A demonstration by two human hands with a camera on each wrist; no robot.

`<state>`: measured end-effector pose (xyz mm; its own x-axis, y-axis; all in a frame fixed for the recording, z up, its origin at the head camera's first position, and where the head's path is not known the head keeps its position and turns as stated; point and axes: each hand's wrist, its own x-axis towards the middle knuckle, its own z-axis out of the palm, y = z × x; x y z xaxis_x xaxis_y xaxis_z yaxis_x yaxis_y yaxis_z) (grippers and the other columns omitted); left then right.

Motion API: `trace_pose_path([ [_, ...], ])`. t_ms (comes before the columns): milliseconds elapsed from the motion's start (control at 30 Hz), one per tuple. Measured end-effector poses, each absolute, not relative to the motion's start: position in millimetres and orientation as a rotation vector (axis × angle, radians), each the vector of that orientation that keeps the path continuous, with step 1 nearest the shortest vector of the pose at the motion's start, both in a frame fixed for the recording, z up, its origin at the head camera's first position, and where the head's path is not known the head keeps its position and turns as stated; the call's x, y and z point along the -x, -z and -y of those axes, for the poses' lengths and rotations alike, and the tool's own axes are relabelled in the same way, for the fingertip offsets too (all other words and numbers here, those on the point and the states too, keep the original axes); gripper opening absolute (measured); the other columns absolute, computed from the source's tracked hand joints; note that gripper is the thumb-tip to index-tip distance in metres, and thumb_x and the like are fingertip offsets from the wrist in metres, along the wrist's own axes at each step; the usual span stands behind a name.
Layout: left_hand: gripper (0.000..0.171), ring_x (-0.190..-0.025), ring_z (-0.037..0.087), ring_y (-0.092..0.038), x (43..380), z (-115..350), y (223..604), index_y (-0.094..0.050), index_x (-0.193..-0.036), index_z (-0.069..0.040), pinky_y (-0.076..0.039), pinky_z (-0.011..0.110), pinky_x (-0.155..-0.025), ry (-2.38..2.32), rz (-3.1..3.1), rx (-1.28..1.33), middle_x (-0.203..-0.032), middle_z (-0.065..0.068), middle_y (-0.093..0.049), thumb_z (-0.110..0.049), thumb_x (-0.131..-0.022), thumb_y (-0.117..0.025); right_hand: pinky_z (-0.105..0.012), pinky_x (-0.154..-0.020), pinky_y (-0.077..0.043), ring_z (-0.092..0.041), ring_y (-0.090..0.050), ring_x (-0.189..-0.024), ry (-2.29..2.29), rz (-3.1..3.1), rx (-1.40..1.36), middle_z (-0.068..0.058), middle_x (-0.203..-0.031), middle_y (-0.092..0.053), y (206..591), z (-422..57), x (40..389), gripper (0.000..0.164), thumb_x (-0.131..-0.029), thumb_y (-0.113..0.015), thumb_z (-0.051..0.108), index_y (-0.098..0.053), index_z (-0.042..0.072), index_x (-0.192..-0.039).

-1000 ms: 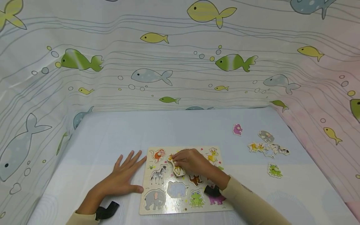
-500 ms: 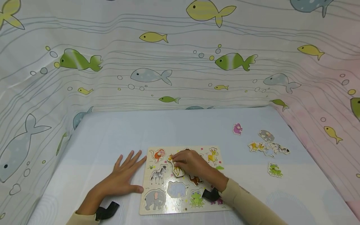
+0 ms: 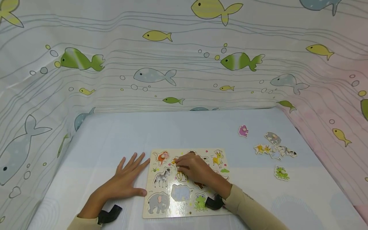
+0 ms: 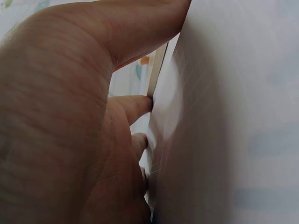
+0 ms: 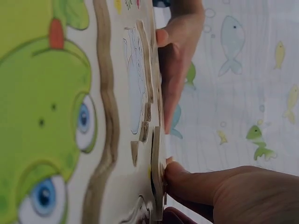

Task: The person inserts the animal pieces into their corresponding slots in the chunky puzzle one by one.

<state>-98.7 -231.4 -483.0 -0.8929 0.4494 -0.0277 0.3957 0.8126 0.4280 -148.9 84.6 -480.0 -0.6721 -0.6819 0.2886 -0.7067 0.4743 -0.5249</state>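
My right hand (image 3: 193, 167) pinches a giraffe puzzle piece (image 3: 181, 176) over the upper middle of the animal puzzle board (image 3: 188, 213). The right wrist view has the thumb and fingers at the back of this piece (image 5: 158, 182), which sits slightly raised from the board's face. Its middle is partly hidden by the fingers. Beside the board my left hand (image 3: 126, 179) lies spread on the table, thumb tip and index fingertip right at the board's left edge. A monkey piece (image 3: 163, 157) with a knob sits at the board's top left corner.
Right of the board lie a purple piece (image 3: 243, 131), an elephant piece (image 3: 273, 138), a frog piece (image 3: 281, 173) and a touching row with a zebra piece (image 3: 287, 151). A fish-patterned curtain (image 3: 115, 95) rises behind the table (image 3: 115, 127).
The giraffe piece has turned slightly, its feet shifting a little left, and my right hand has moved slightly with it. My left hand stays in place.
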Motion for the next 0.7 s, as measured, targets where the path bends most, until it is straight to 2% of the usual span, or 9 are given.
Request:
trace_pose_path([
  [700, 0.111, -0.152, 0.049, -0.013, 97.8, 231.3, 483.4, -0.034, -0.157, -0.018, -0.002, 0.07, -0.115, -0.615, -2.88, -0.68, -0.166, 0.017, -0.023, -0.073, -0.068, -0.073, -0.033, -0.096, -0.055, -0.02, -0.069, -0.109, -0.795, 2.599, -1.291, -0.004, -0.114, -0.075, 481.6, -81.4, 148.5, 0.013, -0.093, -0.07, 0.01, -0.078, 0.008, -0.103],
])
